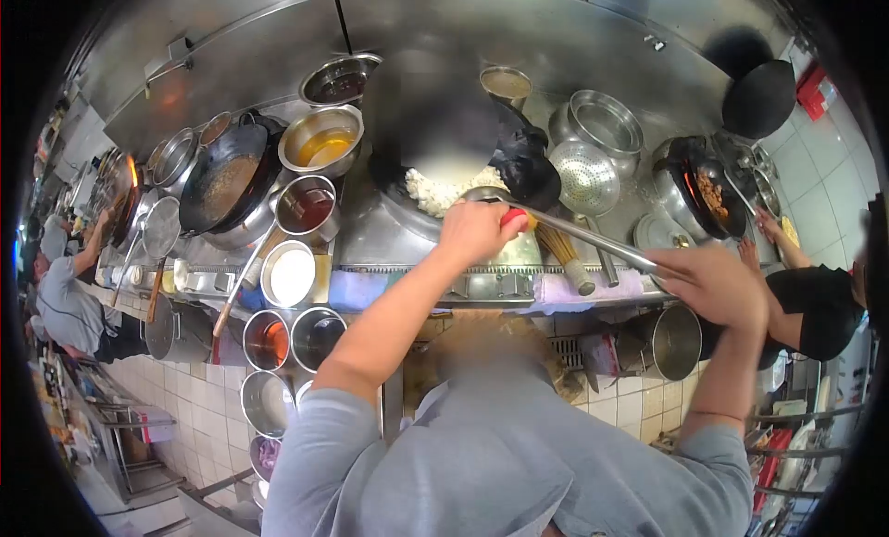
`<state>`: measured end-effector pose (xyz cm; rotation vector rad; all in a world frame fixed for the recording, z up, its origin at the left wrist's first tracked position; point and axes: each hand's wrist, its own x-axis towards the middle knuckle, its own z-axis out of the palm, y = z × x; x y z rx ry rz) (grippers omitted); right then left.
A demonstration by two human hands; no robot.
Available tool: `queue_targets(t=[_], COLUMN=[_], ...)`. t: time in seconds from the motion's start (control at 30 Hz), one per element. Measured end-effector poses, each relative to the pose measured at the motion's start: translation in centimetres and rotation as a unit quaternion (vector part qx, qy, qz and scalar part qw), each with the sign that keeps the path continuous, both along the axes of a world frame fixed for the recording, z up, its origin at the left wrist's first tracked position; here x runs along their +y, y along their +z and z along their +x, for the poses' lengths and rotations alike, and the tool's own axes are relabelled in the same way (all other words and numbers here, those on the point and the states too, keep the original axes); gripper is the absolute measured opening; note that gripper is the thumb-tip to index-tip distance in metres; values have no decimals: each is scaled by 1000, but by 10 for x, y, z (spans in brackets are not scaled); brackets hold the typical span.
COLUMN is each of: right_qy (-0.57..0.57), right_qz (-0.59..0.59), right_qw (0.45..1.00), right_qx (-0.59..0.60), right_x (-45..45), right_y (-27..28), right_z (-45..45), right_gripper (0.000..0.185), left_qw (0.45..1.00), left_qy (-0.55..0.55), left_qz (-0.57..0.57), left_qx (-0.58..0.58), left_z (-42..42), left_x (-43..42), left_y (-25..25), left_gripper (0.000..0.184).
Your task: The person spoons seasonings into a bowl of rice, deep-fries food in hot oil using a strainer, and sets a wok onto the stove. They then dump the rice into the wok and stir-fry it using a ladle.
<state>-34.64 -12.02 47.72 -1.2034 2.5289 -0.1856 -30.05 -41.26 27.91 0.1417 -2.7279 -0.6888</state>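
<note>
My right hand (708, 282) is wrapped round the long metal handle of a ladle (602, 243). The ladle's head reaches left to the near edge of a dark wok (530, 174). White, crumbly food that looks like rice (435, 193) lies in this wok, partly hidden by a blurred patch. Just in front of the wok, my left hand (477, 233) is closed, with a small red and yellow part (515, 220) showing beside its fingers. What that part belongs to is hidden. A bamboo brush (563, 259) lies below the ladle handle, near a perforated strainer (583, 178).
Left of me stand a wok of brown liquid (230, 185), a bowl of yellow liquid (324, 146) and several metal pots, including a pot of white contents (288, 274). At right, a person in black (810, 305) works by another wok (708, 194). Another person (74, 296) stands far left.
</note>
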Motion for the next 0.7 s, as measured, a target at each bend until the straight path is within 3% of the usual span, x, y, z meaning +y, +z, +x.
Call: queue_targets(t=[0.1,0.2,0.27,0.3,0.33,0.37,0.4,0.43,0.47,0.53,0.57,0.6,0.63,0.67,0.7], right_qy=[5,-45,-75,-27,-24,-123,-218,-232,-224,-108,-66,-66,-10,46,22], right_qz=[-61,-66,-144,-202,-204,-213,-211,-278,-282,-473,-503,-503,-524,-485,-594], right_qw=[998,996,986,977,977,961,902,816,818,611,643,643,806,872,798], right_qx=[18,49,45,60,55,-130,-307,-452,-448,-625,-573,-574,-277,53,-100], right_x=[-52,-75,-73,-67,-65,-61,-57,-53,-56,-61,-70,-82,-99,-120,-146], right_y=[-79,-131,-146,-149,-149,-143,-140,-142,-141,-140,-134,-130,-126,-121,-118], right_z=[-30,-36,-33,-35,-40,-38,-38,-40,-45,-55,-65,-79,-97,-116,-125], right_gripper=[38,39,42,41,41,38,35,29,29,26,22,22,20,18,15], left_qw=[1000,999,994,990,991,998,999,999,1000,998,999,998,995,995,997], left_qy=[12,9,-76,-81,-76,-56,-36,-32,-5,26,23,20,18,21,5], left_qz=[-17,-32,-31,-18,-19,-12,-4,-7,-9,-8,28,64,99,95,77], left_qx=[-1,-31,-73,115,111,34,-41,-38,5,50,35,17,-15,-15,-21], left_z=[-19,0,21,21,10,-8,-16,-21,-32,-47,-50,-51,-52,-56,-58], left_x=[9,39,44,44,34,19,12,7,-4,-15,-18,-20,-24,-28,-30], left_y=[-91,-140,-115,-104,-90,-76,-71,-78,-92,-109,-113,-112,-109,-107,-107], left_gripper=[41,40,38,36,36,35,35,35,34,34,34,34,33,33,34])
